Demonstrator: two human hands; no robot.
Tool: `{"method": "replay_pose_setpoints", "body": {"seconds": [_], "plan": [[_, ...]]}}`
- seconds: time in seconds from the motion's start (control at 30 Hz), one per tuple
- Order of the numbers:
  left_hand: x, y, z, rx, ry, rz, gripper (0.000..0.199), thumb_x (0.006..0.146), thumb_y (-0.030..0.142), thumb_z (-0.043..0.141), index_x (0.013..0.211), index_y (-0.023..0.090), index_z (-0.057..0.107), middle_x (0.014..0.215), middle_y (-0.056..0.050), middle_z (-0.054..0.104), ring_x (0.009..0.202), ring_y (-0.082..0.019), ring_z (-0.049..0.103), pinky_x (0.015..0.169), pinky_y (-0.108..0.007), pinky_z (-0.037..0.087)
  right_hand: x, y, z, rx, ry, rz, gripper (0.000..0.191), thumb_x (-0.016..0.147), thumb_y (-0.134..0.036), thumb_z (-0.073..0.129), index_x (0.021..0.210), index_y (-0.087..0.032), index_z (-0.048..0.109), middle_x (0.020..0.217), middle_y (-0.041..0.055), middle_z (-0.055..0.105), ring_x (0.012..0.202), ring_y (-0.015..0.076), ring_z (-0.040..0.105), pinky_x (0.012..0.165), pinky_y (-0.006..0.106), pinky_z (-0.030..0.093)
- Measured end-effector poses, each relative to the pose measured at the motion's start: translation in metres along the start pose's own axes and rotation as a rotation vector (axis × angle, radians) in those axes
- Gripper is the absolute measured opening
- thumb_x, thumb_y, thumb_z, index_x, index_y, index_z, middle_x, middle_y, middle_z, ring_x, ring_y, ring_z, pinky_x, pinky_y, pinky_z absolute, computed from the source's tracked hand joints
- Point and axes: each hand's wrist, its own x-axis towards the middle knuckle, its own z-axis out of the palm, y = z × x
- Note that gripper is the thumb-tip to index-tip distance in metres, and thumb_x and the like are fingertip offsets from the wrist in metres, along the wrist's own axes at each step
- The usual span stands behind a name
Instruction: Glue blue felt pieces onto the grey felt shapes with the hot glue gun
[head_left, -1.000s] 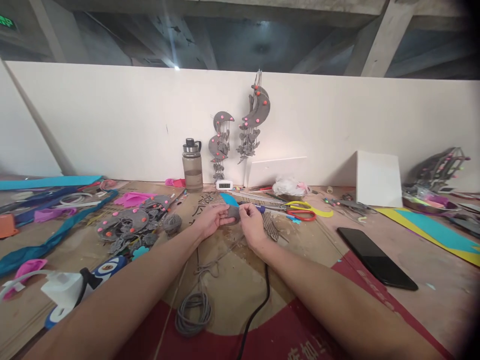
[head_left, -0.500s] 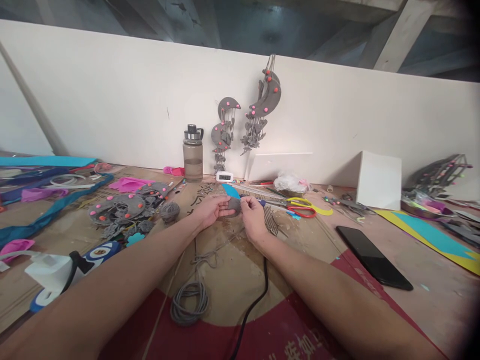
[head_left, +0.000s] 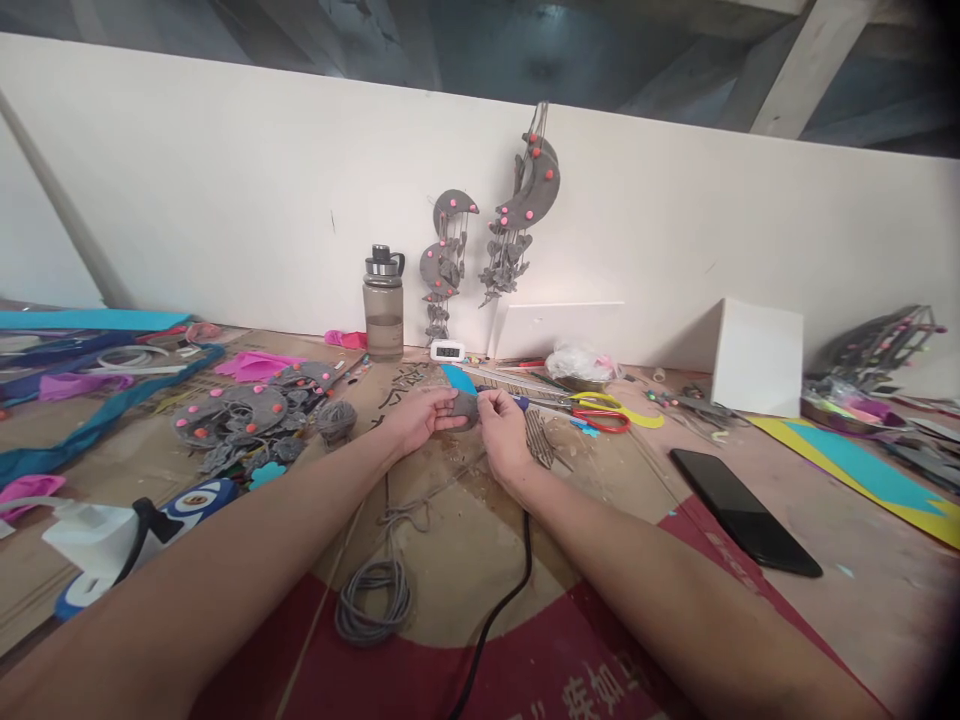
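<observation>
Between my two hands is a small flat grey felt-like piece (head_left: 466, 408). My left hand (head_left: 424, 420) is closed on its left side, with the fingers behind and the thumb on top. At its right edge my right hand (head_left: 502, 432) pinches with thumb and forefinger; whatever lies between those fingertips is too small to make out. A coil of grey cord (head_left: 373, 600) lies on the cardboard below, its loose end running up toward my hands. Left of my left hand sit a ball of grey yarn (head_left: 335, 422) and a grey moon-shaped ornament (head_left: 232, 420) with pink and orange dots.
Scissors (head_left: 600, 410) lie to the right of my hands, and a black phone (head_left: 742, 510) lies farther right. A water bottle (head_left: 384, 310) and a small white clock (head_left: 448, 351) stand by the white wall. A black cable (head_left: 495, 610) crosses the cardboard. A power strip (head_left: 202, 500) is at left.
The whole view has shifted slightly. Both hands keep their hold on the grey piece, with hardly any visible movement.
</observation>
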Motion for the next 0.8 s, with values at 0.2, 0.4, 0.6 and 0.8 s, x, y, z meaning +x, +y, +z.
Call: {"method": "replay_pose_setpoints", "body": {"seconds": [0.2, 0.4, 0.6, 0.8], "plan": [[-0.0021, 0.0023, 0.003, 0.004, 0.006, -0.013, 0.003, 0.08, 0.013, 0.063, 0.077, 0.011, 0.064, 0.076, -0.009, 0.072, 0.067, -0.013, 0.067, 0.071, -0.029, 0.058, 0.0001, 0.0004, -0.0004, 0.031, -0.015, 0.03, 0.022, 0.074, -0.042, 0.053, 0.074, -0.02, 0.054, 0.067, -0.0028, 0.052, 0.062, 0.0121, 0.045, 0.059, 0.025, 0.039], [-0.0003, 0.0009, 0.0021, 0.005, 0.001, -0.008, 0.004, 0.08, 0.014, 0.063, 0.079, 0.011, 0.064, 0.077, -0.01, 0.072, 0.067, -0.013, 0.068, 0.07, -0.029, 0.058, 0.0001, 0.0008, -0.0002, 0.042, -0.017, 0.041, 0.024, 0.074, -0.044, 0.053, 0.075, -0.02, 0.054, 0.066, -0.0033, 0.05, 0.061, 0.0117, 0.043, 0.058, 0.025, 0.039], [0.0011, -0.0006, 0.0002, 0.008, -0.017, -0.002, 0.005, 0.081, 0.015, 0.061, 0.08, 0.011, 0.065, 0.079, -0.01, 0.073, 0.068, -0.013, 0.067, 0.07, -0.029, 0.059, 0.0001, 0.0014, -0.0005, 0.042, -0.019, 0.043, 0.024, 0.074, -0.044, 0.053, 0.075, -0.02, 0.054, 0.066, -0.0034, 0.05, 0.06, 0.0115, 0.042, 0.057, 0.025, 0.038], [0.0032, -0.0025, -0.0019, 0.016, -0.01, 0.005, 0.005, 0.079, 0.016, 0.065, 0.081, 0.012, 0.064, 0.08, -0.01, 0.073, 0.069, -0.014, 0.069, 0.072, -0.03, 0.059, 0.0, 0.0021, -0.0005, 0.041, -0.026, 0.043, 0.023, 0.074, -0.043, 0.054, 0.074, -0.02, 0.054, 0.066, -0.0038, 0.05, 0.059, 0.011, 0.041, 0.056, 0.025, 0.037]]}}
